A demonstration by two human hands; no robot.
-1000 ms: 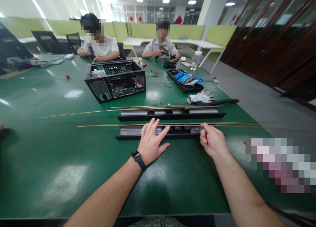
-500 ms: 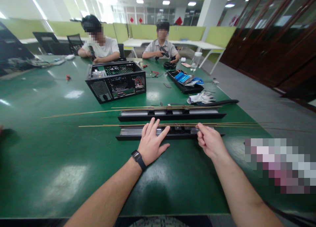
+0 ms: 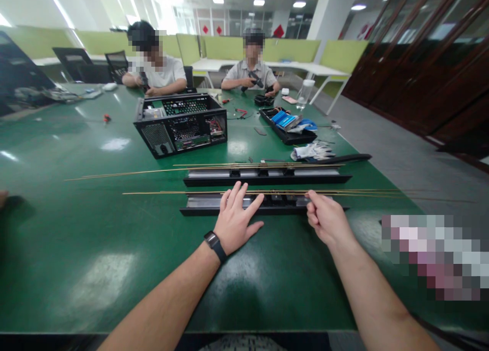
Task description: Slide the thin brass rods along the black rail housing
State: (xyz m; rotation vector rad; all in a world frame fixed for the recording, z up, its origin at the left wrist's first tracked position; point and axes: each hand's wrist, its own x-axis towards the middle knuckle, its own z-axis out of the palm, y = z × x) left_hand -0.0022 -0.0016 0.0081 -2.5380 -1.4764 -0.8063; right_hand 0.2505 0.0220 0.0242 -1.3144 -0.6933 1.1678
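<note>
Two long black-and-silver channels lie parallel across the green table, a nearer channel [image 3: 202,211] and a farther channel [image 3: 214,181]. Thin brass-coloured rods [image 3: 145,193] run lengthwise along the nearer one and stick out past both its ends. My left hand [image 3: 236,221], with a dark watch at its wrist, rests with fingers spread over the nearer channel and its rods. At the channel's right part, my right hand [image 3: 324,216] pinches one or more of the rods between thumb and fingers. More thin rods [image 3: 133,173] lie along the farther channel.
An open black computer case [image 3: 179,129] stands beyond the channels. White gloves [image 3: 313,151] and a black tray [image 3: 284,132] with blue items lie back right, near a clear bottle [image 3: 305,93]. Two people sit across the table. Another hand [image 3: 3,198] shows at the left edge.
Both hands keep their places on the nearer channel and rods. The view has shifted very slightly. At the left edge, the other person's hand shows a little more.
</note>
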